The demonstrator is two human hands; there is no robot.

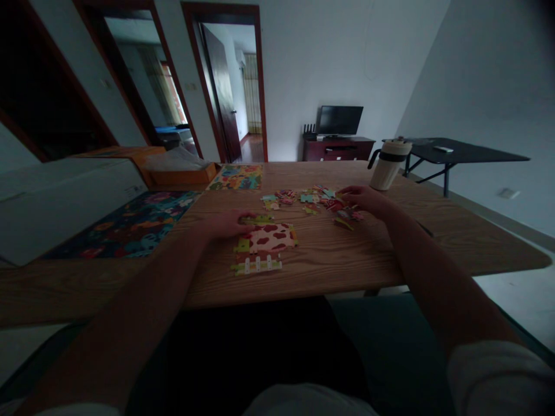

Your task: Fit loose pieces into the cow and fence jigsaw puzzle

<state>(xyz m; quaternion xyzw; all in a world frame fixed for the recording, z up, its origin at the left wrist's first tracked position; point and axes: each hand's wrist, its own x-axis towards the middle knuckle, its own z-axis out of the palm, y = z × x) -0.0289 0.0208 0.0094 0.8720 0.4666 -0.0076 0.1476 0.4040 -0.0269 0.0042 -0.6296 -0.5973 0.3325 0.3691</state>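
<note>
A partly joined jigsaw puzzle with a dark-red-spotted pink pattern and green edges lies on the wooden table. My left hand rests at its upper left corner, thumb and fingers apart, the fingertips beside a green strip of pieces. Nearer me is a separate strip with a white fence. Over on the right, my right hand reaches into a heap of loose puzzle pieces. Its fingertips close on a small yellow-green puzzle piece at the heap's edge.
More loose pieces lie left of the heap. A cream jug with a black handle stands at the right. To the left are a colourful picture sheet, an orange box, a dark blue patterned sheet and a large white box.
</note>
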